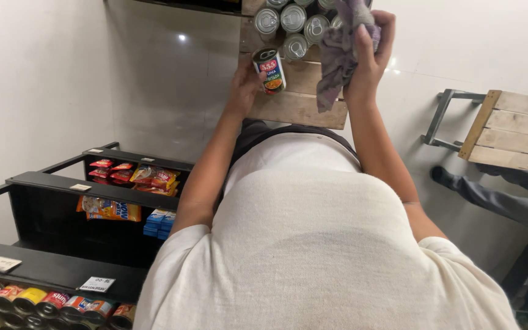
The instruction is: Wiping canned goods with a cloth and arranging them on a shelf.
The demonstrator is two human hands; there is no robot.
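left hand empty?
No, the left hand grips a small can with a red and green label over the wooden pallet.

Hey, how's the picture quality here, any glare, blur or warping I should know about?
Head view: a small bright glare spot on the glossy floor tiles; wide-angle warping bends the dark shelves at the left edge; the can in the left hand is fairly sharp, while the grey cloth in the right hand looks slightly soft; lighting is even, shadows faint.
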